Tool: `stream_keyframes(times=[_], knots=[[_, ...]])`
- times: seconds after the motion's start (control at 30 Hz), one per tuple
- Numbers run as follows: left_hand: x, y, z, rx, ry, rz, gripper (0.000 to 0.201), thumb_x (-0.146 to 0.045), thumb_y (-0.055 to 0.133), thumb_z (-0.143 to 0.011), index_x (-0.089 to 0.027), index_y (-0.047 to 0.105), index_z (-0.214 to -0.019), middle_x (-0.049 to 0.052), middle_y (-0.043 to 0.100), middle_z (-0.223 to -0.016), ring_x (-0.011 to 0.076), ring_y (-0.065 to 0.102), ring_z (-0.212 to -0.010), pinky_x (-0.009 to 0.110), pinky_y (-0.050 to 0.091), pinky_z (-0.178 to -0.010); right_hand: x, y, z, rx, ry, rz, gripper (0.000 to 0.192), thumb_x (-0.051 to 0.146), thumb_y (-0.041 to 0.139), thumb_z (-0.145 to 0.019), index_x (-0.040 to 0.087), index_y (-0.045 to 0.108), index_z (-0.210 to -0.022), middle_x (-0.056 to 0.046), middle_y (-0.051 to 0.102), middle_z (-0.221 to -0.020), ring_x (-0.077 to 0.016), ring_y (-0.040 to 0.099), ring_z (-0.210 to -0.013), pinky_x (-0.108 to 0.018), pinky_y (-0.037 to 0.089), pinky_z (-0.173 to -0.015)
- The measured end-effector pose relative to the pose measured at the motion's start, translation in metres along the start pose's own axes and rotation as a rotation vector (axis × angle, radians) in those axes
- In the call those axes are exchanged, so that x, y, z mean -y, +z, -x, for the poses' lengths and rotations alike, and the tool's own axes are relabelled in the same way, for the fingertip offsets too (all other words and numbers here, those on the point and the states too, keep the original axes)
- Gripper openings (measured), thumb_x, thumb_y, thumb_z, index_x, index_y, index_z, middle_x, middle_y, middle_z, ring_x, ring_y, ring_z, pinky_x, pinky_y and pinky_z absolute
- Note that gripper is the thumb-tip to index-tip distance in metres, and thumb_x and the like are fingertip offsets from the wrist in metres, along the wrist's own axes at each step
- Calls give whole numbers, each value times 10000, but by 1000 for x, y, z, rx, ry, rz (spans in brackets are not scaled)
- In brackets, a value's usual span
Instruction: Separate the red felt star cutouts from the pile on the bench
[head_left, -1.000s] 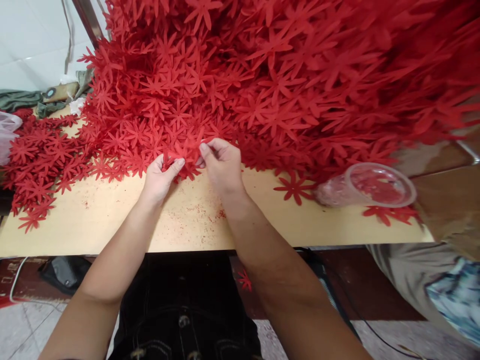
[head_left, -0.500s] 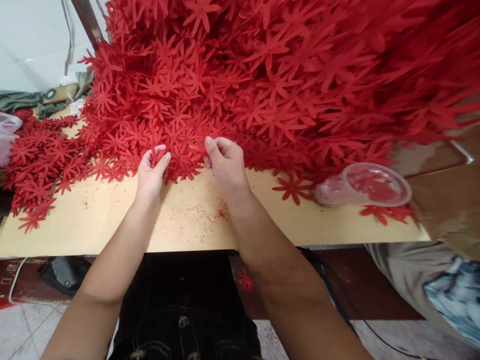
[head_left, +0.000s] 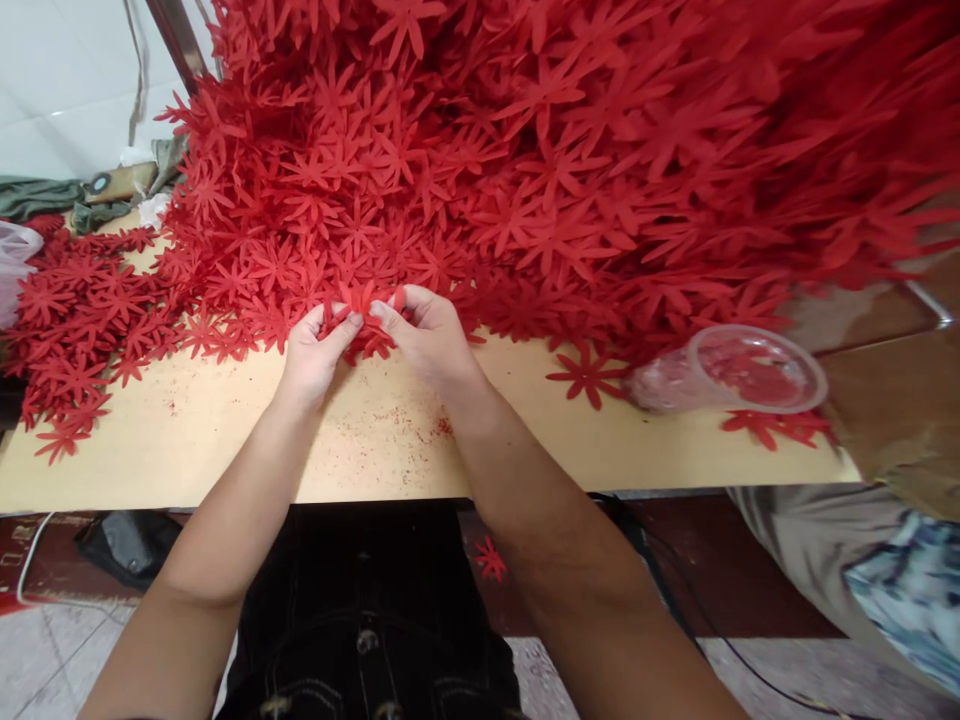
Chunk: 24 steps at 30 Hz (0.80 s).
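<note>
A red flower (head_left: pixel 363 298) is between the two hands, just above the front edge of a big pile of red flowers (head_left: pixel 360 170). The left hand (head_left: pixel 311 350) pinches one side of it with its thumb and bent fingers. More red shows inside those curled fingers, but I can't tell how many pieces are there. The right hand (head_left: pixel 431 335) pinches the other side, with its thumb tip close to the left thumb. The flower looks thin and floppy, so two small pinches probably keep it from folding over. The hands are low and near the pile, maybe so that the flowers are easy to reach.

The pile sits at the back of the pale table (head_left: pixel 240 440), which leaves a bare strip in front for the arms. Tiny red crumbs (head_left: pixel 441 428) lie on that strip. One loose flower (head_left: pixel 586 376) lies to the right, just beside a clear tub (head_left: pixel 765 406) with red bits in it. A smaller heap of flowers (head_left: pixel 82 310) is at the far left. Another flower (head_left: pixel 489 558) is below the table edge.
</note>
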<state>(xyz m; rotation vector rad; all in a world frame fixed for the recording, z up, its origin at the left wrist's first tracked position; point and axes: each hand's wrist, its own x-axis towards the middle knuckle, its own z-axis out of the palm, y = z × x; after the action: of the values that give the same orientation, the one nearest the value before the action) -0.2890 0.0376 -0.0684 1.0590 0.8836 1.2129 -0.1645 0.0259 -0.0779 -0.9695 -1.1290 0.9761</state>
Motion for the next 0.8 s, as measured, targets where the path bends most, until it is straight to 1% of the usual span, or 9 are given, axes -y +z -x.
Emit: stream_keyframes(times=[0.1,0.17,0.27,0.33,0.4,0.47,0.57,0.7,0.8], knots=[[-1,-3,-2,-111,-19,39,238,-298,821,-618,-199,623,-704,-58,560,-581,43,463,-482,196,375,-482,-6,-11,-6,-112,-35,66,500,644,618,-731,205,405,-623,56,375,-576,-64,367,-546,-229,368,-528],[-2,-4,-5,-154,-43,65,243,-314,812,-636,-202,617,-727,-63,544,-573,40,448,-464,195,346,-457,-12,-22,-11,-215,-86,144,437,643,544,-794,215,478,-730,24,445,-665,-89,451,-620,-248,423,-590],[-4,-4,-7,-157,-74,105,255,-374,781,-676,-201,637,-795,-30,618,-686,52,499,-510,198,365,-465,-20,-37,-14,-312,-216,398,480,639,470,-838,233,533,-1086,-84,540,-1035,-189,549,-963,-373,485,-813],[-5,-4,-7,-149,-95,148,261,-400,749,-703,-199,651,-837,1,666,-802,73,556,-581,204,409,-499,-19,-39,-12,-303,-299,600,579,634,468,-840,247,466,-1270,-131,470,-1264,-268,466,-1183,-494,425,-957],[-6,-4,-6,-135,-131,184,233,-371,723,-718,-203,658,-866,15,685,-864,98,601,-657,215,457,-550,-14,-31,-6,-212,-354,718,623,620,501,-828,258,439,-1331,-134,445,-1345,-311,395,-1271,-565,339,-1040],[-6,-5,-5,-101,-160,198,195,-281,702,-710,-209,660,-886,16,693,-890,113,629,-726,225,497,-619,-9,-19,0,-70,-396,752,614,588,558,-806,259,473,-1318,-122,490,-1325,-312,407,-1265,-561,306,-1078],[-5,-7,-4,-38,-144,170,236,-124,662,-662,-206,656,-884,3,688,-871,97,634,-733,222,512,-676,-7,-2,5,94,-419,726,513,488,631,-782,246,559,-1229,-104,565,-1210,-279,491,-1171,-498,377,-1052],[-4,-7,-3,-33,-144,119,257,-84,676,-648,-212,654,-869,-14,687,-817,75,610,-637,209,506,-609,-13,1,4,76,-357,587,300,299,606,-793,223,609,-1083,-85,576,-1080,-221,563,-1046,-416,482,-938],[-4,-5,-3,-35,-148,98,239,-137,735,-646,-213,647,-855,-15,704,-826,81,623,-627,206,515,-575,-15,-2,2,18,-274,408,168,259,588,-784,207,608,-942,-64,585,-978,-174,593,-900,-350,518,-812]])
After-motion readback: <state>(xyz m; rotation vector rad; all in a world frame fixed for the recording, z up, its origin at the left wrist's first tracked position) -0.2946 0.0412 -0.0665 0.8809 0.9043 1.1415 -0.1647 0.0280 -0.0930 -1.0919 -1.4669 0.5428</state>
